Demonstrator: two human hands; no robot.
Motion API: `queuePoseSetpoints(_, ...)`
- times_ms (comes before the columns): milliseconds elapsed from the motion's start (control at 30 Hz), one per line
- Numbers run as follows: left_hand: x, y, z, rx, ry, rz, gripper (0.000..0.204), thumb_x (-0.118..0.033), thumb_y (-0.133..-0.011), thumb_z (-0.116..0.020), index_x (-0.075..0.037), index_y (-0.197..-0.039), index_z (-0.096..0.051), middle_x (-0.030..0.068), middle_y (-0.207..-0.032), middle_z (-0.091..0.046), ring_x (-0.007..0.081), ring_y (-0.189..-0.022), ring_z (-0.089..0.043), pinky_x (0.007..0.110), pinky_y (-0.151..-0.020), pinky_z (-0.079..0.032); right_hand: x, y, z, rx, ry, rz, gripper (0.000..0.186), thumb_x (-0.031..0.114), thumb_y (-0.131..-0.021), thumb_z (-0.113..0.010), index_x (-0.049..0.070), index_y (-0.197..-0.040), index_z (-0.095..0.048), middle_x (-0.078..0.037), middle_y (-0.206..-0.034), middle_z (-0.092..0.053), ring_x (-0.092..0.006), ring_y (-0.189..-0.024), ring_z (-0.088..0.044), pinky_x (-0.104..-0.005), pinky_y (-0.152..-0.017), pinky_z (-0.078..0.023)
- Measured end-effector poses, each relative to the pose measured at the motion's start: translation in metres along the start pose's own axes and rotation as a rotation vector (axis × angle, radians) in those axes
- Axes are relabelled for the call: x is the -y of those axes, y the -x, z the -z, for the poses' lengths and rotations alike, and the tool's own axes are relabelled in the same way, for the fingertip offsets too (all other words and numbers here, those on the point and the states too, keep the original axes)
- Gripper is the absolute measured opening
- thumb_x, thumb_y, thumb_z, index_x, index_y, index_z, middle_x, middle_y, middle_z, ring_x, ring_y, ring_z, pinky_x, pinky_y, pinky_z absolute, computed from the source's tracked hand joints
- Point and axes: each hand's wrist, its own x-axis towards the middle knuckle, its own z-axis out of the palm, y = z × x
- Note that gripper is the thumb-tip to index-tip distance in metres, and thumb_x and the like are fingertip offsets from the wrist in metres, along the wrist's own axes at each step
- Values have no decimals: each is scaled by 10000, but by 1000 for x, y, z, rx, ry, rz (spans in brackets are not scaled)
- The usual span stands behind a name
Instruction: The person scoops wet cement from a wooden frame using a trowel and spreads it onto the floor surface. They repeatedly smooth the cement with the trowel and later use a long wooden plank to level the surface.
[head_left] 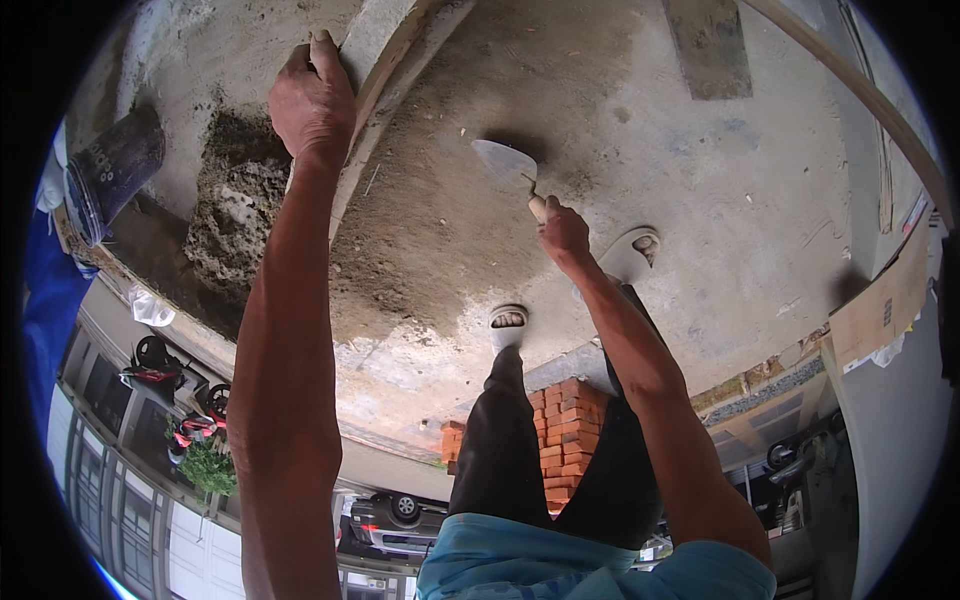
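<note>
At the top centre-left, my left hand has its fingers curled on a long, pale board with a dusty edge. My right hand grips the wooden handle of a pointed metal trowel, whose blade is over the dirty concrete floor to the right of the board. A pile of dark wet mortar lies just left of my left forearm, partly hidden by it.
A dark bucket stands at the left. Stacked red bricks show behind my legs. A cardboard sheet is at the right, below a long curved-looking strip. Scooters and a parked car appear farther off.
</note>
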Motion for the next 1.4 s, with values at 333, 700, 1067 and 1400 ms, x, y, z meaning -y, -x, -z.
queuePoseSetpoints(333,5,-6,-9,-84,62,-59,521,-496,-926,-418,-43,-879,-672,202,-803,-654,393,-821,-621,464,-787,-472,-15,-97,67,-569,-799,-18,257,154,-815,-646,28,-979,-495,-215,-829,-659,-409,-785,-664,-476,-655,-512)
queuePoseSetpoints(700,5,-4,-5,-108,40,-59,545,-511,-925,-417,-40,-805,-664,187,-745,-649,388,-762,-621,460,-757,-468,3,-65,52,-270,-195,-97,270,136,-852,-633,55,-1054,-473,-196,-862,-676,-346,-811,-686,-436,-664,-533)
queuePoseSetpoints(1067,4,-2,-3,-67,77,-67,541,-503,-918,-424,-33,-773,-648,184,-716,-644,382,-753,-625,459,-748,-469,35,-32,12,-28,-77,64,381,160,-806,-692,46,-1098,-476,-199,-894,-684,-362,-850,-689,-463,-739,-554)
queuePoseSetpoints(1400,-8,-1,1,-139,19,-148,512,-412,-974,-397,26,-851,-630,307,-881,-623,495,-879,-578,519,-810,-443,111,-86,14,-132,-311,34,346,132,-868,-642,15,-1101,-414,-239,-993,-668,-373,-917,-685,-443,-751,-571)
